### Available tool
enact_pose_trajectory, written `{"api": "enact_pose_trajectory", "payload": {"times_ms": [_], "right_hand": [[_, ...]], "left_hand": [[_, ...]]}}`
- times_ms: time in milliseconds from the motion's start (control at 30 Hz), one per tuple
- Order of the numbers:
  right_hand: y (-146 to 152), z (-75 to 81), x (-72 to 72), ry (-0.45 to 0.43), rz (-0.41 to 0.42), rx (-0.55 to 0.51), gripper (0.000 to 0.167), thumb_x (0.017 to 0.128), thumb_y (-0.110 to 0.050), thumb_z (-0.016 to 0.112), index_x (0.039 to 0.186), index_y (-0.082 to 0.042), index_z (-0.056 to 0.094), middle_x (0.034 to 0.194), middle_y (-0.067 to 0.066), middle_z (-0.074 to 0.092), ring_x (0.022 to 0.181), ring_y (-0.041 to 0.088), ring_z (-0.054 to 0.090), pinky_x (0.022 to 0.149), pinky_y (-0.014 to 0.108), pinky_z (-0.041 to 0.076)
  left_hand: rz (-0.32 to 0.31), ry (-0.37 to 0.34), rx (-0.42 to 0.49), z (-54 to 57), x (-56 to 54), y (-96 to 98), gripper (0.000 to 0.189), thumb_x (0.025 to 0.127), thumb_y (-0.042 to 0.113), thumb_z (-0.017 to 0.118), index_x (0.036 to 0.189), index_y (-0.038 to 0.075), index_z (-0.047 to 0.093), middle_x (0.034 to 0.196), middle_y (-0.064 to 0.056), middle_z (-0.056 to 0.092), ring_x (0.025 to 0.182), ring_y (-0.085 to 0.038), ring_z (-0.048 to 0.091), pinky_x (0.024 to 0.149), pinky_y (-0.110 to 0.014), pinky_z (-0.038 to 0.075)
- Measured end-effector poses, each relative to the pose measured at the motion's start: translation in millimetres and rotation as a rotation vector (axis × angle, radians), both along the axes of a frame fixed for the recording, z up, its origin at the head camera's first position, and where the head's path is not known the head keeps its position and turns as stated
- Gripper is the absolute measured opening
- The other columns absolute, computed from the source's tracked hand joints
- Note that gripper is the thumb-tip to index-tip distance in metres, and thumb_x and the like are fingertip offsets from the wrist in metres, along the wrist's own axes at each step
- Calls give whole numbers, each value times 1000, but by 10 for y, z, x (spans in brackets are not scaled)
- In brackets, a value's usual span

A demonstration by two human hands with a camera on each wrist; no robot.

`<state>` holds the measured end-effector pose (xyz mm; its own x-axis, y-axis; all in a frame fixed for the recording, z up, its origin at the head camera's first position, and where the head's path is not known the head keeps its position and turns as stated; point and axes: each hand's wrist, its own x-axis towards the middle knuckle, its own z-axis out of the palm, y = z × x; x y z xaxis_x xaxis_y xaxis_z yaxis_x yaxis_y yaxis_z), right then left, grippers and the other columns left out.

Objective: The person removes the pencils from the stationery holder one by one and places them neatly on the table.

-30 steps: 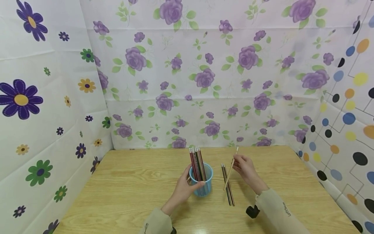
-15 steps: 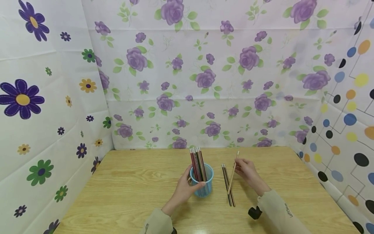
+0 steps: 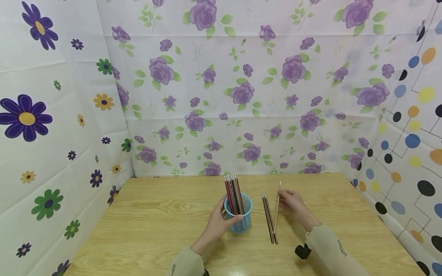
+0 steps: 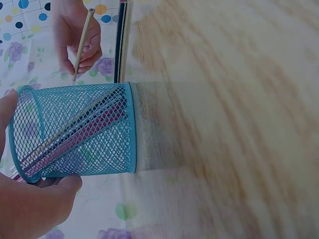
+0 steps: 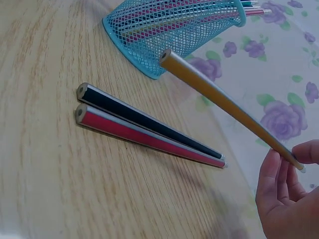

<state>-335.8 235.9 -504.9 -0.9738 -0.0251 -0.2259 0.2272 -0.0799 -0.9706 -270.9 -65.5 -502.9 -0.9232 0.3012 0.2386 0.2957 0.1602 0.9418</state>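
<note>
My left hand [image 3: 215, 226] grips the blue mesh pencil cup [image 4: 132, 124] around its upper part, thumb on the near side. Several pencils [image 3: 232, 191] lean inside it, their white eraser ends sticking out above the rim. To the right, my right hand [image 3: 292, 205] pinches a yellow pencil [image 5: 224, 107] close to its eraser end. Its unsharpened end points down and toward me, overlapping the lower end of the lying pencils in the head view. A black pencil [image 5: 149, 122] and a red pencil [image 5: 144, 135] lie side by side on the table between cup and right hand.
The wooden table [image 3: 165, 214] reaches back to a flower-print cloth [image 3: 221, 96]. More patterned cloth hangs at both sides, flowers at left [image 3: 79, 126] and coloured dots at right [image 3: 404, 126]. A black device [image 3: 302, 252] sits at the right wrist.
The right hand has come slightly toward me with the yellow pencil. The pencil's lower end has swung right, so it now stands steeper in view. Left hand and cup stay in place.
</note>
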Motion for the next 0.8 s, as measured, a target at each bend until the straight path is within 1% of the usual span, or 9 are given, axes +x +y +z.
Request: {"api": "enact_pose_trajectory", "payload": {"times_ms": [133, 167, 233, 367, 400, 433, 600, 700, 800], "right_hand": [[3, -7, 7, -18, -6, 40, 50, 100, -22, 52, 135, 11, 40, 89, -4, 59, 76, 5, 59, 73, 18, 55], [6, -11, 7, -22, -7, 45, 50, 100, -22, 52, 135, 11, 41, 89, -4, 59, 76, 5, 59, 73, 18, 55], [10, -18, 7, -28, -5, 55, 50, 100, -23, 53, 136, 11, 41, 89, -4, 59, 76, 5, 59, 73, 20, 55], [23, -39, 6, -31, 9, 70, 52, 99, -24, 53, 137, 10, 41, 90, -4, 60, 76, 6, 59, 72, 20, 55], [23, -42, 8, -33, 9, 73, 52, 99, -24, 54, 137, 10, 41, 90, -4, 60, 76, 6, 59, 71, 20, 55], [24, -48, 9, -35, 10, 80, 53, 99, -24, 54, 137, 10, 41, 90, -4, 59, 75, 6, 59, 71, 20, 54], [16, -65, 14, -38, -4, 113, 49, 98, -23, 55, 133, 10, 45, 89, -4, 59, 75, 6, 59, 73, 22, 55], [15, -79, 15, -32, 4, 139, 47, 98, -22, 55, 131, 11, 47, 91, -2, 62, 77, 7, 60, 75, 23, 56], [13, -91, 14, -41, 0, 144, 43, 98, -20, 55, 129, 9, 49, 94, 2, 65, 78, 8, 61, 74, 23, 56]], "left_hand": [[1, -1, 0, 1, 5, 2, 89, 87, 24, 73, 154, 5, 17, 153, -24, 33, 141, -42, 33, 114, -54, 32], [-1, -2, -2, 29, 20, 2, 89, 87, 23, 73, 154, 3, 17, 152, -25, 33, 141, -42, 33, 113, -55, 32], [0, -3, -7, 30, 21, 4, 89, 87, 22, 73, 154, 3, 17, 153, -25, 33, 141, -43, 32, 114, -55, 31], [2, 0, -22, 13, 9, 2, 89, 88, 24, 73, 154, 2, 16, 152, -26, 33, 141, -43, 33, 113, -56, 32], [6, 2, -24, -23, -10, 3, 89, 88, 25, 73, 154, 4, 16, 153, -24, 33, 141, -42, 33, 113, -55, 32], [6, 5, -24, -27, -10, 2, 89, 88, 27, 72, 154, 4, 17, 153, -24, 34, 141, -42, 33, 113, -54, 33], [7, 0, -20, -27, -10, 7, 90, 87, 30, 73, 154, 6, 17, 153, -22, 34, 141, -40, 33, 114, -54, 32], [9, 1, -24, -20, -5, 8, 90, 87, 30, 73, 154, 6, 17, 153, -22, 34, 141, -40, 34, 114, -53, 32], [7, 3, -27, -19, -3, 6, 89, 88, 29, 72, 154, 5, 17, 153, -23, 33, 141, -41, 34, 114, -54, 33]]}}
